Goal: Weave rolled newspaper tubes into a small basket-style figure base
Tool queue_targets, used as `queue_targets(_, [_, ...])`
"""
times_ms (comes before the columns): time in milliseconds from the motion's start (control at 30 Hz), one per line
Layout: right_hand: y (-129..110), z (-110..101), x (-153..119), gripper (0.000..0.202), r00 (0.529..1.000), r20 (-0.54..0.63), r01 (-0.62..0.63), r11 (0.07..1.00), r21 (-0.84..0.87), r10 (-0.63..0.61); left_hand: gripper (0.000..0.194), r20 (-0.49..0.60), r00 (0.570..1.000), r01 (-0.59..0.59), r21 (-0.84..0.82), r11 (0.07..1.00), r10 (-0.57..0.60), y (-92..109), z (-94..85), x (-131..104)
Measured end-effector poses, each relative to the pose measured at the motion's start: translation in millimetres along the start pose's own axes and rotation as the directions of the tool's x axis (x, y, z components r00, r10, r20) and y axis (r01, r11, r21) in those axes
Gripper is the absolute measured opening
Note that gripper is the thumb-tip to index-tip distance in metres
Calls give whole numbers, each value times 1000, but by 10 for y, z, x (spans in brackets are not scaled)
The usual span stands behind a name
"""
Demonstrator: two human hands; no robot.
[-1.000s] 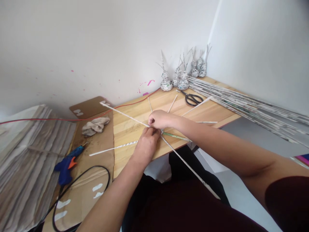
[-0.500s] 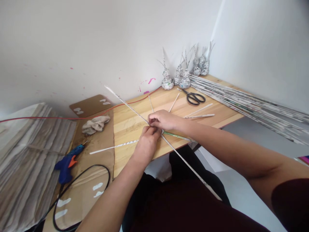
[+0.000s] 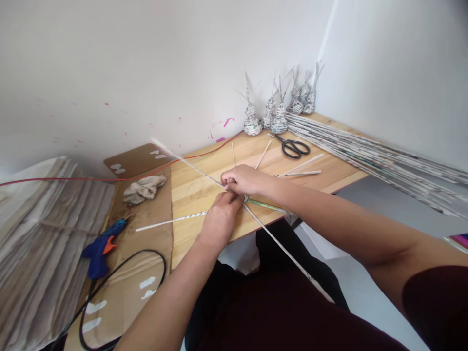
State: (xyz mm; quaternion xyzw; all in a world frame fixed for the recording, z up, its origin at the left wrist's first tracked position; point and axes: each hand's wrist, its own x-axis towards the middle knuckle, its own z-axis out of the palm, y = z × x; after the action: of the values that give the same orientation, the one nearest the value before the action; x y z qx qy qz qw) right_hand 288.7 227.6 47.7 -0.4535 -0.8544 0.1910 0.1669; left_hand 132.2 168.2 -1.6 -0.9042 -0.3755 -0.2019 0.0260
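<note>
Several thin rolled-paper sticks fan out from one centre near the table's front edge, among them a green one [image 3: 266, 204] and a long one [image 3: 285, 249] that runs over my lap. My right hand [image 3: 243, 180] pinches a paper stick [image 3: 197, 169] whose far end points up and left, blurred. Just below, my left hand [image 3: 221, 212] has its fingers closed on the centre where the sticks cross. A white stick [image 3: 171, 222] passes out to the left from under it. My fingers hide most of the crossing.
Black scissors [image 3: 295, 147], woven paper figures [image 3: 253, 122] and a bundle of paper sticks [image 3: 351, 146] are at the back and right. On the left are a blue glue gun [image 3: 100, 253], a rag [image 3: 144, 190], newspapers [image 3: 40, 253] and a black cable [image 3: 163, 258].
The far end of the pinched stick has swung left and slightly down. My right hand has shifted slightly left, while my left hand stays nearly in place. A thin stick at the back has tilted slightly.
</note>
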Motion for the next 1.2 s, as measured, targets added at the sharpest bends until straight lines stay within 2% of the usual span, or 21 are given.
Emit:
queue_targets(200, [49, 55, 103, 17, 998, -31, -58, 997, -49, 56, 25, -45, 998, -47, -50, 998, 45, -20, 13, 29])
queue_targets(367, [23, 2, 79, 13, 994, -39, -109, 988, -111, 106, 24, -4, 999, -39, -37, 999, 39, -10, -20, 41])
queue_targets(567, [-10, -181, -47, 15, 965, 79, -232, 956, -181, 249, 25, 93, 996, -7, 10, 1000, 7, 40, -126, 59])
queue_targets(800, [-41, -278, -96, 17, 927, 117, -325, 917, -231, 357, 26, 133, 991, 6, 55, 998, -13, 46, -142, 71])
queue_targets(900, [-48, -286, -96, 19, 929, 144, -308, 928, -209, 341, 26, 112, 993, 23, 29, 999, -26, 43, -144, 81])
queue_targets(1033, [21, -270, -95, 22, 944, 169, -249, 947, -201, 284, 26, 91, 996, -18, 28, 999, 15, 4, -132, 95])
queue_targets(1200, [135, -252, -123, 22, 967, 176, -142, 963, -228, 184, 27, 150, 986, -86, 83, 993, 73, -29, -162, 128])
